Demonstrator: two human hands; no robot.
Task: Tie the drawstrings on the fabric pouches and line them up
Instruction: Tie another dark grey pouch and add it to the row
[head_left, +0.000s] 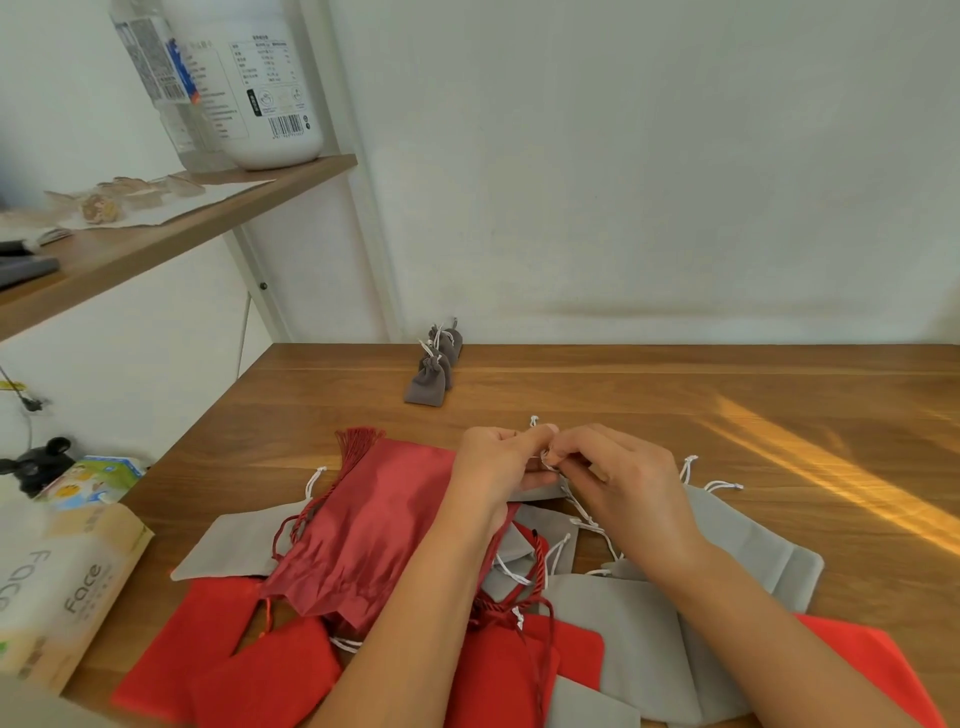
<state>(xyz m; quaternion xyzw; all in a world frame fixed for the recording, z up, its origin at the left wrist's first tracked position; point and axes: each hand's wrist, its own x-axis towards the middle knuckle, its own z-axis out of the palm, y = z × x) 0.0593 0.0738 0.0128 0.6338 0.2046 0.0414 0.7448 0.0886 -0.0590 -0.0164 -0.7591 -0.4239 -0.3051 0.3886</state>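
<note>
At the far left a pack of facial tissues (57, 587) is seen on the wooden table (675, 405). Beside it, bright red pouches (218, 660) are spread flat and unclosed, and a dark red satin pouch (363, 525) with a tasselled cord is laid over them. Further back, near the wall, a few tied grey pouches (428, 382) are stood in a short row, so a small part of the task can be judged done. At the centre a white drawstring (545, 460) is pinched between the curled fingers of the left hand (493, 457) and those of the right hand (623, 478), just above a small grey pouch (540, 492); a knot is judged to be in progress. To the right, flat grey pouches (743, 545) with loose cords are left untied, so most of the work remains.
</note>
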